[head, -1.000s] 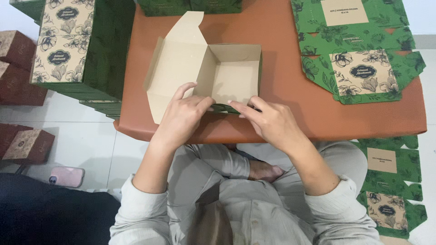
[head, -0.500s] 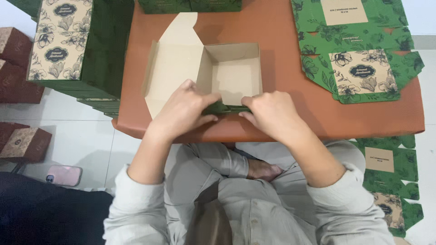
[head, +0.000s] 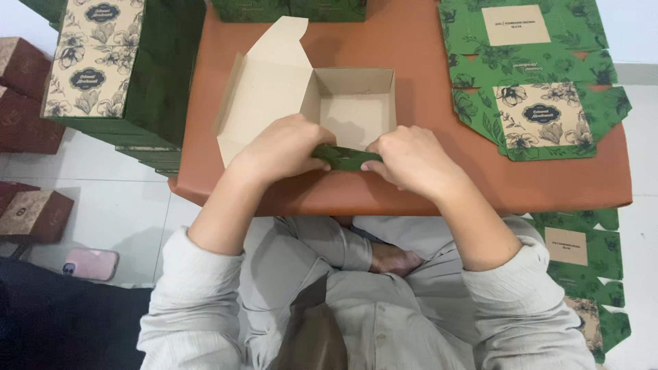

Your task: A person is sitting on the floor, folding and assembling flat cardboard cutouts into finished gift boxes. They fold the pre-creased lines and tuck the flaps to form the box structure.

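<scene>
A half-folded cardboard box (head: 356, 103), plain brown inside and green outside, lies on the small orange-brown table (head: 411, 192). Its lid flap (head: 264, 96) lies open to the left. My left hand (head: 281, 147) and my right hand (head: 411, 157) both grip the box's near wall, whose green outer face (head: 343, 157) shows between the thumbs. The fingers of both hands curl over that wall and press it in.
Flat green floral box blanks (head: 534, 82) are stacked on the table's right side. More blanks (head: 582, 260) lie on the floor at right. A pile of blanks (head: 96, 62) stands at left, with brown boxes (head: 27, 96) and a pink phone (head: 92, 264) on the floor.
Both hands have closed in on the near wall and folded it upright; the green outer face now shows between them. The box has shifted slightly toward me.
</scene>
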